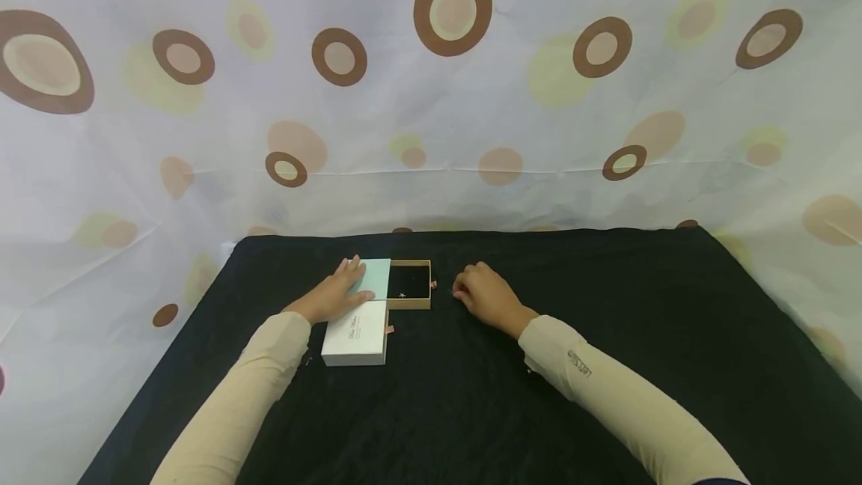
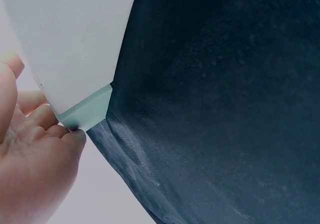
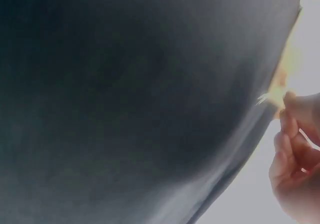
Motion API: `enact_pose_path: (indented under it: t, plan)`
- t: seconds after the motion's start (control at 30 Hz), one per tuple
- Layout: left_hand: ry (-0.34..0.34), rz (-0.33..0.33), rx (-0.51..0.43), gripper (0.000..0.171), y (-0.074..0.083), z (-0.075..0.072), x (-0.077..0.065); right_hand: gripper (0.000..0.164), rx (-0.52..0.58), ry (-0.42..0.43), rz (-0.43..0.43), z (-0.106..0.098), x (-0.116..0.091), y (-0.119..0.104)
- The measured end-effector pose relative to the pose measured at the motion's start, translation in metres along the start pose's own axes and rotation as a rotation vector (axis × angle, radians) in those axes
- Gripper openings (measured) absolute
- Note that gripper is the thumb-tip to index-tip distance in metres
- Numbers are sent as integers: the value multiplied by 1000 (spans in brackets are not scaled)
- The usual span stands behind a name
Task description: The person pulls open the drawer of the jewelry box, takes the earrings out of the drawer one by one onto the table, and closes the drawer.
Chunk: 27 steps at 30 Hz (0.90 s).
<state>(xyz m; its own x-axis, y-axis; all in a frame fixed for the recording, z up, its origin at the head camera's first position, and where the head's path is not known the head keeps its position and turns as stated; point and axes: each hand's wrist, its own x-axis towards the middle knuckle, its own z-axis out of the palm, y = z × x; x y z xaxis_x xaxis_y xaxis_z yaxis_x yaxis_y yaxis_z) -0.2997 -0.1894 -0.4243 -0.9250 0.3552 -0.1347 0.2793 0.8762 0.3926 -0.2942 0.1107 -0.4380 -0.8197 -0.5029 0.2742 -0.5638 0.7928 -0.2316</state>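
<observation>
My left hand [image 1: 330, 296] rests with spread fingers on a mint-green box sleeve [image 1: 378, 275]. From its right side extends a gold-edged drawer [image 1: 411, 304] with a black insert [image 1: 412, 279], on which a tiny silvery star-like piece [image 1: 402, 295] lies. A white box [image 1: 353, 339] with printed lettering and a pink ribbon tab stands just in front, partly under the hand's heel. To the drawer's right, my right hand [image 1: 490, 296] pinches a small silvery piece of jewelry [image 3: 262, 99] between thumb and fingertip; its exact kind is too blurred to tell.
Black cloth [image 1: 458, 410] covers the table and wrinkles lightly. A pink ribbon tab [image 1: 434, 285] sticks out of the drawer's right end. Behind the table hangs a pale curtain [image 1: 377, 126] with brown and yellow circles. A tiny shiny bit [image 1: 308, 360] lies left of the white box.
</observation>
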Motion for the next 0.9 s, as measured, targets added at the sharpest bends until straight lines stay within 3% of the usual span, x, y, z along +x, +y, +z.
enact_pose_path:
  t: [0.2,0.4,0.9]
  plan:
    - [-2,2,-4,73,0,0,-1,5,59,87,20,-5,-2,-26]
    - [-1,-6,-11,73,1,-1,-2,6,129,150,50,-1,9,-45]
    - [-13,-23,-17,72,2,-1,-2,8,220,171,133,19,36,-65]
